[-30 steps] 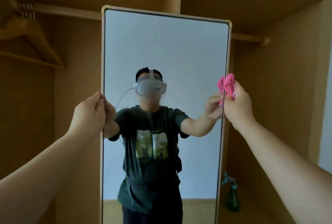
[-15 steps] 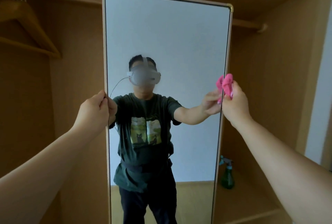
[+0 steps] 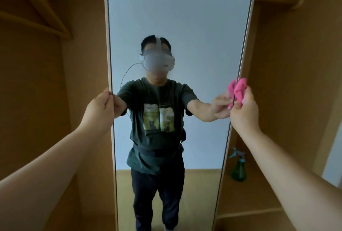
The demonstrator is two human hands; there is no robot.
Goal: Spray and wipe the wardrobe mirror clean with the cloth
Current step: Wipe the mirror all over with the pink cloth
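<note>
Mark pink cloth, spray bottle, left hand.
pink cloth (image 3: 240,90): head view, bunched upper fold.
spray bottle (image 3: 239,172): head view, green body.
left hand (image 3: 100,109): head view, back of the hand, gripping the mirror (image 3: 181,8) edge.

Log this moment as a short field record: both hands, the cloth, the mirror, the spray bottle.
left hand: grips the left edge of the mirror
right hand: holds the pink cloth bunched at the mirror's right edge
mirror: upright, pale frame, standing in front of the wooden wardrobe
spray bottle: green, upright on the wardrobe base, right of the mirror, untouched
hanger: wooden, upper left inside the wardrobe
</note>
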